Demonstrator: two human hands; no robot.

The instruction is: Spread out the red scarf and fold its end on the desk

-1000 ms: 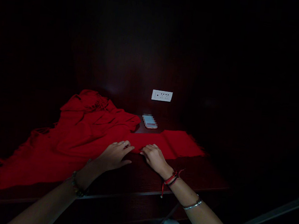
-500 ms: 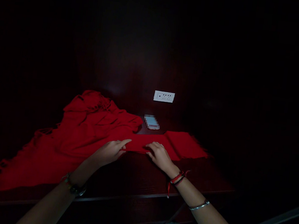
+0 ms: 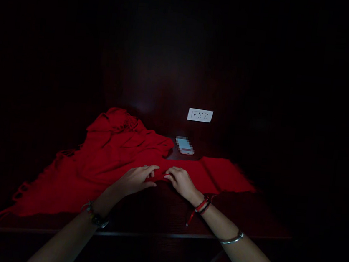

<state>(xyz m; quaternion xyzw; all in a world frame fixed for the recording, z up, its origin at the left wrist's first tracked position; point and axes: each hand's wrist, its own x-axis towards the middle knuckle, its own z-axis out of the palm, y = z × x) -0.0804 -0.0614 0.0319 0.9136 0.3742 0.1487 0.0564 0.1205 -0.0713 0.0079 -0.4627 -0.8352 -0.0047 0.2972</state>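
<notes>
A red fringed scarf (image 3: pixel 107 169) lies across a dark wooden shelf, bunched on the left and flattened into a narrow folded strip on the right. At the near edge of the strip, my left hand (image 3: pixel 137 179) rests on the cloth with thumb and index finger apart. Just to its right, my right hand (image 3: pixel 183 183) has its fingers curled over the same edge, thumb against them, pinching the fabric. A small gap separates the fingertips of both hands. The cloth beneath the palms is hidden.
Behind the strip lies a phone (image 3: pixel 185 145) with a blurred screen. A white wall socket (image 3: pixel 200 115) is set in the dark back panel. The shelf's front edge (image 3: pixel 162 234) runs below my forearms. Deep shadow covers both sides.
My right hand has come closer to the left one along the strip's near edge, its fingers curling in. The whole view has shifted, so the scarf, phone and socket appear farther right.
</notes>
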